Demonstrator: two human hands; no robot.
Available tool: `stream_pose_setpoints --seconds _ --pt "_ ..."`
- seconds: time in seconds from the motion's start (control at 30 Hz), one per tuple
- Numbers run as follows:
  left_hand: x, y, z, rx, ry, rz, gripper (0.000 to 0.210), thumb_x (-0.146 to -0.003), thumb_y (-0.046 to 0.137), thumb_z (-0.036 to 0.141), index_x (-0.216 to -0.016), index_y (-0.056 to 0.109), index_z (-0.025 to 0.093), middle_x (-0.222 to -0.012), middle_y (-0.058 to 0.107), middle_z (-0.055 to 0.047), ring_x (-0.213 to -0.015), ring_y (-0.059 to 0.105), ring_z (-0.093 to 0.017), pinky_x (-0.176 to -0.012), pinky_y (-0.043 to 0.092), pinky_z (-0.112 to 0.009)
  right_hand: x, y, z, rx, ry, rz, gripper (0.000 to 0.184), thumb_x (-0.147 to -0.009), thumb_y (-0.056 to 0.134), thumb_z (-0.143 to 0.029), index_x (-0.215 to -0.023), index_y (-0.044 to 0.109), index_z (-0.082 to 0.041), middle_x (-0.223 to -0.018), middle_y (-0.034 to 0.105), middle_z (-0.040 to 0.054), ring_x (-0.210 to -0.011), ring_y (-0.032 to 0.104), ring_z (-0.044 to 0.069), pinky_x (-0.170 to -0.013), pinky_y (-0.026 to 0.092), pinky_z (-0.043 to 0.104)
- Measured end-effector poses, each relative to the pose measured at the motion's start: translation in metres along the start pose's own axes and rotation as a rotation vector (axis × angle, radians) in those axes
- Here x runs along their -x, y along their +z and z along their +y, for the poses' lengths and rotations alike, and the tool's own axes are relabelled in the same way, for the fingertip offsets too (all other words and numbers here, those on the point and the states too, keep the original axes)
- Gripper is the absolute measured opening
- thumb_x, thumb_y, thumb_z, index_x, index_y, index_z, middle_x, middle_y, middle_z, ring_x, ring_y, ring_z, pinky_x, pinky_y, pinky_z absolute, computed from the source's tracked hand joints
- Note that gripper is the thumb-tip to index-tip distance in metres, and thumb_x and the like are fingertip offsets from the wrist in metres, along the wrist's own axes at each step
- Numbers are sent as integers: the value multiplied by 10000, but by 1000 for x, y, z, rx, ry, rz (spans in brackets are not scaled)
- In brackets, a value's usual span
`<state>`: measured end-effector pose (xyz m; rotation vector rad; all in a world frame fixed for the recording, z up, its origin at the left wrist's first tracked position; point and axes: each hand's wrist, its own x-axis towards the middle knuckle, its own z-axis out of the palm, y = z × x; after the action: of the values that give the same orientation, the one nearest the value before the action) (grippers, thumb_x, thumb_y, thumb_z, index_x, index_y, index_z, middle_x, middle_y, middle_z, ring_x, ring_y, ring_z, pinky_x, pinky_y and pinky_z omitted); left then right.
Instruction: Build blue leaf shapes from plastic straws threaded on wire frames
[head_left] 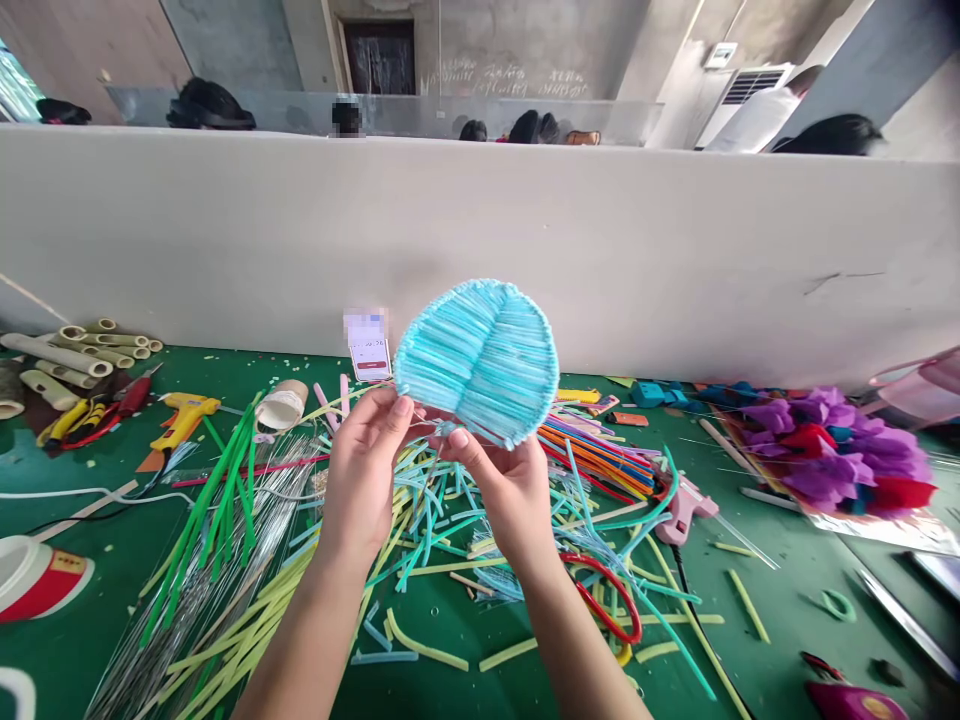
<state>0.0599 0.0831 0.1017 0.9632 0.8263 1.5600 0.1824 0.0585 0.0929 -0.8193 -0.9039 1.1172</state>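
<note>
A light-blue leaf made of pipe cleaners (476, 360), with a ridge down its middle, is held up above the table between my two hands. My left hand (369, 450) pinches its lower left edge between thumb and fingers. At the lower right edge my right hand (506, 480) grips it, thumb in front and fingers behind. Thin wire ends show at the leaf's base between the thumbs. Beneath the hands lies a heap of loose blue pipe cleaners (427, 500), with yellow pipe cleaners (247, 620) spread to the left.
Left are bamboo pieces (90, 350), pliers (71, 420), a yellow glue gun (180, 420), green pipe cleaners (236, 500) and wires. Right are a pink glue gun (684, 508) with its cord, purple flowers (832, 440) and tweezers (904, 620). A phone (369, 350) leans on the white partition (225, 240); people sit beyond.
</note>
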Motion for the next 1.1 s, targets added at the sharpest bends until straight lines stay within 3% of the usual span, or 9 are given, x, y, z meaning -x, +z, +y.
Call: stream_pose_setpoints --seconds 0.13,0.3,0.4,0.53,0.7,0.87,0.97,1.03,1.1 --pt "-3 -4 4 6 -5 31 160 -856 738 339 -884 656 204 -837 675 21 -804 710 -136 -750 583 -241 -4 -11 -2 77 -130 -17 438 -813 782 -274 -1204 586 -246 -1152 723 59 -1021 708 222 -904 581 382" --pt "-4 -8 7 24 -37 23 211 -817 770 347 -887 627 209 -801 633 36 -771 734 -151 -666 616 -239 -6 -26 -2 202 -362 7 1047 -696 872 -210 -1508 247 -426 -1436 538 71 -1141 645 250 -945 565 462" --pt "-3 -9 9 13 -68 -23 205 -819 769 354 -885 636 213 -809 667 26 -756 735 -150 -634 623 -227 -7 -36 -6 380 -445 -24 880 -629 915 -230 -1387 501 -398 -1416 557 51 -1267 554 301 -1029 502 505" --pt "-3 -10 13 45 -182 -104 198 -813 781 343 -905 666 211 -854 730 -5 -774 753 -170 -640 633 -232 -8 -51 -14 566 -435 -67 531 -653 911 -286 -1144 713 -317 -1136 722 51 -1106 632 310 -979 504 471" --pt "-4 -11 15 92 -267 -166 167 -818 785 318 -872 681 200 -825 727 2 -782 754 -159 -667 623 -220 -14 -59 -16 463 -334 -70 425 -706 874 -370 -1102 743 -291 -1086 749 46 -1039 664 290 -897 523 414" --pt "-8 -14 7 -58 -80 -36 232 -818 777 362 -946 653 213 -878 693 -9 -802 712 -161 -669 597 -244 -15 -52 -11 371 -151 -76 370 -744 830 -423 -1060 756 -245 -940 763 33 -816 685 226 -750 555 356" --pt "-5 -20 2 -266 129 62 366 -816 774 370 -1145 638 285 -1117 681 -43 -1065 657 -204 -849 565 -296 -4 -47 -4 277 31 -9 385 -771 793 -485 -1034 759 -206 -756 744 20 -690 686 200 -683 569 333" --pt "2 -27 1 -447 231 -7 256 -866 714 384 -1103 699 287 -1252 655 -60 -1250 566 -236 -1035 468 -348 9 -46 1 158 201 26 422 -791 753 -547 -972 756 -166 -748 751 52 -705 724 216 -695 587 336" --pt "12 -36 -2 -559 224 -159 199 -919 634 404 -928 766 256 -1226 691 -73 -1256 570 -264 -1094 406 -372 23 -48 7 71 403 31 464 -810 710 -597 -883 729 -139 -771 767 103 -683 745 224 -644 594 312"
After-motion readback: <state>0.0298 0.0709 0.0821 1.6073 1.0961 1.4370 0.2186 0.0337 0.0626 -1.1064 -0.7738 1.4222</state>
